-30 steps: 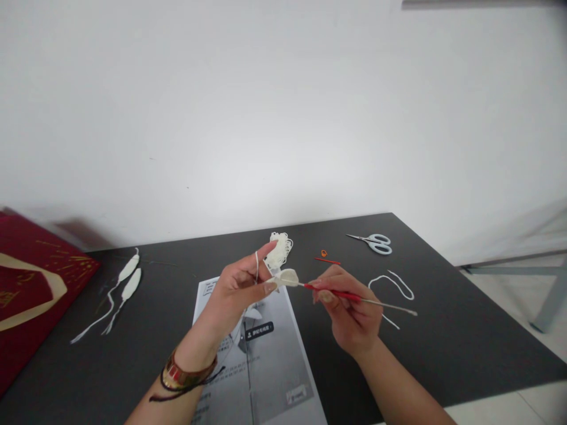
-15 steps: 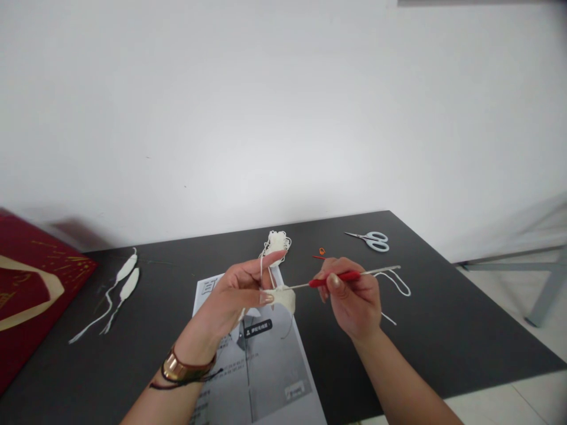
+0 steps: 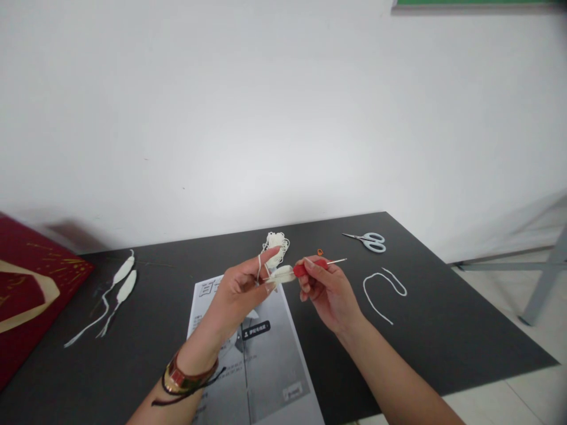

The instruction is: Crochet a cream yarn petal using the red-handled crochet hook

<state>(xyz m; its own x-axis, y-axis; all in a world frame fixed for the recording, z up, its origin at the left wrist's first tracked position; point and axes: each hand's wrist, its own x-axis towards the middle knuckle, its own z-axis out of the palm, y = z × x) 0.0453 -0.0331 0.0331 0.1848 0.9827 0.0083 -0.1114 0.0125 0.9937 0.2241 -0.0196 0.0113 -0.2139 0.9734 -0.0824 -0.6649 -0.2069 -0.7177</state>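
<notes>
Left hand [image 3: 241, 289] was up over the desk [image 3: 443, 330], thumb and fingers pinched on a small cream crochet piece [image 3: 282, 274], with a strand of yarn looped over the forefinger. Right hand [image 3: 325, 289] was closed around the red grip of a crochet hook [image 3: 315, 265].

Key relation: the hook's long axis ran roughly level, left to right, its working end aimed left into the crochet piece and its bare metal tail sticking out to the right past the fingers. The piece sat just left of the right hand, touching the left fingertips, so the left hand was nearer to it. Whether the hook tip was inside a stitch couldn't be told.

A yarn bundle [image 3: 275, 242] lay on the desk behind the hands, a printed sheet [image 3: 261, 354] below them. Scissors [image 3: 370, 241] and a loose strand [image 3: 384, 286] lay off to the right, and two finished white pieces [image 3: 124, 277] off to the left.
</notes>
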